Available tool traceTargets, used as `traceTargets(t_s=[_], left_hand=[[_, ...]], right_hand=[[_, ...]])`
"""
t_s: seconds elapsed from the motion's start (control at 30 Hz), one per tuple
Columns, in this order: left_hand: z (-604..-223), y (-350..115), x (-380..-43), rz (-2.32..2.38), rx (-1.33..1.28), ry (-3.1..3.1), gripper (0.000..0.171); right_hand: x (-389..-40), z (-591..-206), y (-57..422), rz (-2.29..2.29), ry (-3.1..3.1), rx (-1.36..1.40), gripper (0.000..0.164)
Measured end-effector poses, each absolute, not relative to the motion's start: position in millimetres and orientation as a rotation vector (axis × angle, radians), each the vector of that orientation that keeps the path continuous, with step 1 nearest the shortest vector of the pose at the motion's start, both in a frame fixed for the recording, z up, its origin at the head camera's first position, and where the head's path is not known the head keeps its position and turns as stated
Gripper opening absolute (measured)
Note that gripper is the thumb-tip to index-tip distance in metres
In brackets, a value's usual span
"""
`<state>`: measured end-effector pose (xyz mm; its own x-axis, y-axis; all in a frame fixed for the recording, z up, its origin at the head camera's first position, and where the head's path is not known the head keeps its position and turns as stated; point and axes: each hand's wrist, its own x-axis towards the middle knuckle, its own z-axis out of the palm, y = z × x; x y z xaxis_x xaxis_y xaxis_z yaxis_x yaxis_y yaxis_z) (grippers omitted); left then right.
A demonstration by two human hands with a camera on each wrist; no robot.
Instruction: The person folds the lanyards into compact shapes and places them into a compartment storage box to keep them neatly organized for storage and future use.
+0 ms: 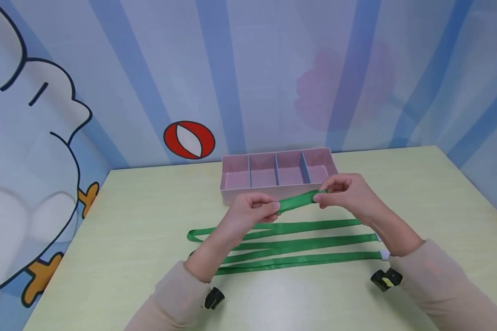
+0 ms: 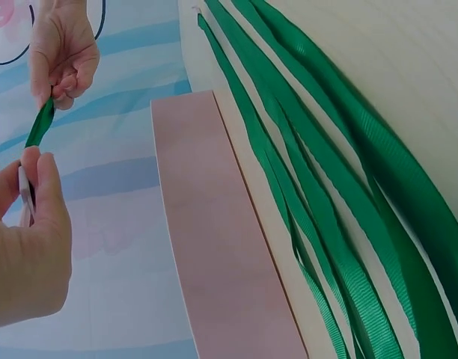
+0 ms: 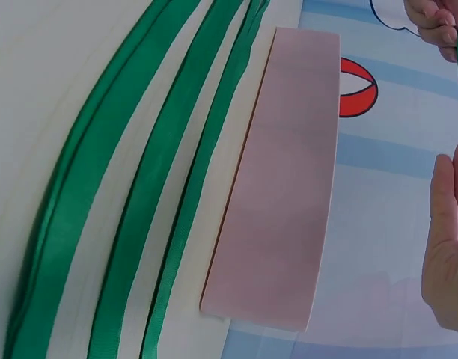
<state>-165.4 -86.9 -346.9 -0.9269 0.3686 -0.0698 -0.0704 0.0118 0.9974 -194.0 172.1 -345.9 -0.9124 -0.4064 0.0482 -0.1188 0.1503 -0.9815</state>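
A short, folded green ribbon [image 1: 297, 201] is stretched between both hands above the table, in front of the pink box. My left hand [image 1: 245, 218] pinches its left end between thumb and fingers. The right end is pinched by my right hand [image 1: 354, 197], held slightly higher. In the left wrist view, a thin whitish flat piece [image 2: 25, 191] shows between the left thumb and fingers. Below the hands, several long green ribbons [image 1: 310, 242] lie in side-by-side loops across the table, with a white end piece [image 1: 384, 255] near the right sleeve.
The pink box [image 1: 269, 192] stands at the table's back edge, split into several compartments by grey dividers. Behind it rises a blue striped backdrop [image 1: 182, 69] with cartoon figures. The pale wooden table [image 1: 149, 207] extends to both sides.
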Motion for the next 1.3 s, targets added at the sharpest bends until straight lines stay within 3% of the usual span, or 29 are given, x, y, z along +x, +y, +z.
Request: traceTargets(t_s=[0.27, 0.53, 1.3], left_hand=[[-349, -87, -164, 1.981, 0.254, 2.048, 0.019], [-354, -86, -165, 1.929, 0.284, 2.096, 0.020], [-358, -83, -166, 1.852, 0.271, 2.159, 0.021]], right_hand=[[-191, -342, 166, -1.681, 2.329, -0.353, 0.036], [-187, -339, 164, -1.547, 2.460, -0.326, 0.023], [-186, -343, 160, -1.529, 2.496, -0.442, 0.024]])
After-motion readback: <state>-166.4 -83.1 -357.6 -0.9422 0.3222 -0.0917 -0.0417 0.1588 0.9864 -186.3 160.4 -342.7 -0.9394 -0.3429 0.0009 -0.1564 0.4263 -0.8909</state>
